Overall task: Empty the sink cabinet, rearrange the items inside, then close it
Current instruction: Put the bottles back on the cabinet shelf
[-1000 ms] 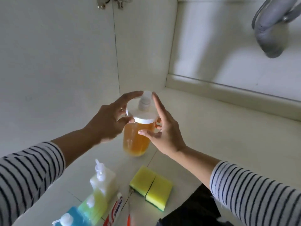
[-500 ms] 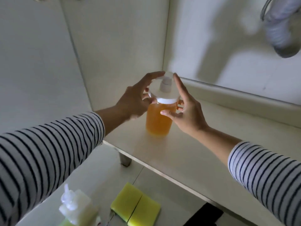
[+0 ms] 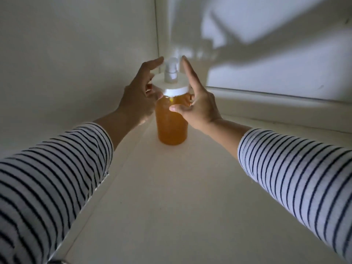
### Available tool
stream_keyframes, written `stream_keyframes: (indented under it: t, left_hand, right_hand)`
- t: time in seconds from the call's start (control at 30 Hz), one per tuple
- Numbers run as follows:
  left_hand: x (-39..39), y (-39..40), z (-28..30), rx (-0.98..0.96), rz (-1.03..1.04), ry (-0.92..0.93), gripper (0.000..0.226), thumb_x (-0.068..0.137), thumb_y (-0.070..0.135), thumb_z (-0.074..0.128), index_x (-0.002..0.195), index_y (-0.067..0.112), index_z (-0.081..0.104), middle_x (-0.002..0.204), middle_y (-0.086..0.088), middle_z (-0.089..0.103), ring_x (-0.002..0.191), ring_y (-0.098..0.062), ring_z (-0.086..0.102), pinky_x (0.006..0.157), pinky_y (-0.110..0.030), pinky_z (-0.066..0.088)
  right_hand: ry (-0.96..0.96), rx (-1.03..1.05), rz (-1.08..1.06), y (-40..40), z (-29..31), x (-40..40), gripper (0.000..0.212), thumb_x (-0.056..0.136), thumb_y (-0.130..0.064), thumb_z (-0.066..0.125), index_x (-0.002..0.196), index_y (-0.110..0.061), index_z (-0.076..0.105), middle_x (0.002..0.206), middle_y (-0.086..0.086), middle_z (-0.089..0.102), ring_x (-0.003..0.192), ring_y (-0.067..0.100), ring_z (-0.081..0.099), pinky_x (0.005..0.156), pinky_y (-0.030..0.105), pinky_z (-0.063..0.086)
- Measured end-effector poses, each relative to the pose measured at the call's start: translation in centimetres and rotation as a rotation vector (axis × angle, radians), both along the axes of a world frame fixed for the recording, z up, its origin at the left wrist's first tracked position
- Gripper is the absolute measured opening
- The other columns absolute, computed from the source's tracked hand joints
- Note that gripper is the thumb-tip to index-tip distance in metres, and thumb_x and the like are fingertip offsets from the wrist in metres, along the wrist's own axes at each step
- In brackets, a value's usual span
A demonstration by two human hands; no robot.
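Amber pump bottle [image 3: 171, 121] upright between left hand [image 3: 138, 98] and right hand [image 3: 198, 107], fingers loosely curled round it.

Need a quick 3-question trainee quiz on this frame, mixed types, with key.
1. True or false: the orange bottle lies on its side on the cabinet floor.
2. Where in the cabinet does the bottle stand? A) front edge B) back left corner C) far right
3. Fill in: the bottle's white pump cap sits between the left hand and the ____ hand.

Key: 1 false, it stands upright. 2 B. 3 right.
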State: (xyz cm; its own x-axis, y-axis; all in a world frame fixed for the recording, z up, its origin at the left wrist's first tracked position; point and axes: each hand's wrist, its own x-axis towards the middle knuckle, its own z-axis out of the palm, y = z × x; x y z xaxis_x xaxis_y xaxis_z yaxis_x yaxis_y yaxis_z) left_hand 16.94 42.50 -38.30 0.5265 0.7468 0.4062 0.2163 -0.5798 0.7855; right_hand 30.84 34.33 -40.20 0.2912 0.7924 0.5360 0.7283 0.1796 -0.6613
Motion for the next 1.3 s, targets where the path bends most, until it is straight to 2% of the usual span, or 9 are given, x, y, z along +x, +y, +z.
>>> stream_keyframes:
  t: [0.27,0.4,0.53,0.6,0.73,0.93,1.03,1.13,1.3]
  left_hand:
    - [4.3,6.5,-0.2,-0.04,-0.023,0.011,0.072,0.09,-0.004,0.05,0.131,0.051,0.031,0.131,-0.001,0.047,0.1,-0.006,0.055,0.058,-0.007,0.043]
    - [5.3,7.6,0.5,0.015,0.096,0.069,0.069,0.089,-0.001,0.051,0.134,0.047,0.03,0.111,-0.003,0.059,0.093,-0.013,0.059,0.055,-0.009,0.04]
    - [6.1,7.9,0.6,0.062,0.162,0.118,0.072,0.087,-0.002,0.052,0.136,0.044,0.028,0.107,-0.007,0.062,0.082,-0.012,0.058,0.056,-0.015,0.042]
    - [6.2,7.7,0.5,0.07,0.173,0.117,0.072,0.087,-0.002,0.05,0.137,0.044,0.026,0.104,-0.005,0.06,0.076,-0.007,0.054,0.055,-0.013,0.04]
    - [5.8,7.3,0.4,0.077,0.177,0.193,0.076,0.091,0.006,0.047,0.142,0.049,0.011,0.111,-0.005,0.058,0.075,-0.011,0.053,0.062,-0.018,0.04]
    - [3.1,3.9,-1.3,0.104,0.179,0.433,0.075,0.093,0.027,0.053,0.147,0.035,0.002,0.141,-0.008,0.045,0.12,-0.027,0.05,0.087,-0.026,0.038]
    - [1.2,1.7,-1.6,0.181,0.226,0.656,0.062,0.092,0.036,0.053,0.145,0.019,0.025,0.143,-0.009,0.043,0.128,-0.03,0.043,0.101,-0.033,0.035]
    - [-0.7,-0.5,-1.8,0.183,0.221,0.84,0.061,0.089,0.044,0.055,0.14,0.017,0.035,0.141,-0.01,0.044,0.129,-0.028,0.041,0.103,-0.034,0.034]
    - [-4.6,-4.9,-0.6,0.237,0.214,1.019,0.063,0.082,0.055,0.058,0.129,0.014,0.046,0.131,-0.007,0.051,0.121,-0.024,0.045,0.101,-0.035,0.04]
  right_hand:
    - [-0.105,-0.152,-0.058,6.7,0.1,4.2,0.09,0.08,-0.024,0.073,0.144,-0.046,0.014,0.101,-0.006,0.058,0.081,0.011,0.035,0.082,0.024,0.041]
    - [-0.091,-0.18,-0.1,8.6,0.7,4.6,0.086,0.079,-0.022,0.073,0.143,-0.045,0.02,0.066,-0.018,0.024,0.079,0.01,0.036,0.079,0.018,0.033]
    - [-0.038,-0.172,-0.106,9.7,0.6,4.7,0.082,0.079,-0.023,0.074,0.142,-0.046,0.025,0.105,-0.012,0.061,0.104,0.017,0.053,0.096,0.018,0.037]
    - [-0.028,-0.167,-0.121,9.7,0.5,4.6,0.082,0.078,-0.025,0.075,0.141,-0.046,0.027,0.124,-0.004,0.059,0.114,0.017,0.053,0.102,0.019,0.035]
    - [0.068,-0.184,-0.127,9.4,0.7,4.0,0.082,0.08,-0.019,0.073,0.142,-0.047,0.025,0.086,-0.014,0.054,0.087,0.01,0.054,0.088,0.015,0.037]
    - [-0.022,-0.413,-0.228,6.2,-0.6,3.1,0.103,0.084,-0.026,0.068,0.146,-0.034,-0.015,0.154,0.003,0.024,0.137,0.021,0.034,0.107,0.031,0.031]
    - [-0.17,-0.592,-0.297,3.8,-1.0,2.7,0.085,0.086,-0.033,0.063,0.149,-0.018,0.009,0.156,0.006,0.017,0.14,0.024,0.027,0.109,0.031,0.029]
    - [-0.264,-0.659,-0.266,1.4,-0.6,1.4,0.054,0.086,-0.031,0.063,0.132,-0.009,0.046,0.138,0.011,0.048,0.124,0.026,0.047,0.098,0.029,0.039]
    - [-0.366,-0.701,-0.185,-2.6,0.0,-1.4,0.046,0.084,-0.036,0.062,0.119,-0.006,0.058,0.123,0.011,0.058,0.113,0.026,0.055,0.091,0.026,0.043]
